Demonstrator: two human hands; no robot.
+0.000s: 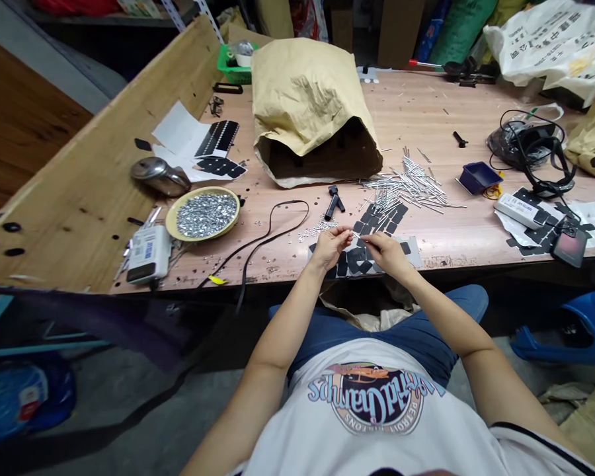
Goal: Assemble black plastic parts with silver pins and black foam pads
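Note:
Close together at the table's front edge, my left hand (332,244) and my right hand (387,251) are both closed in a pinch. A thin metal rod (356,235) shows between the fingertips, its far end in my right fingers. What my left fingers pinch is too small to make out. Under the hands lies a sheet of black adhesive pads (354,261). Just beyond are a pile of thin metal rods (411,185), a scatter of small metal nuts (317,228) and black plastic clamp-like parts (333,201).
A large open paper sack (312,99) lies behind the hands. To the left stand a bowl (173,228) of small metal pieces, a metal mug (153,173) and a white box-like device (149,254). A black strap (262,239) hangs over the edge. Rightward are a blue tray (480,177) and a headset (545,158).

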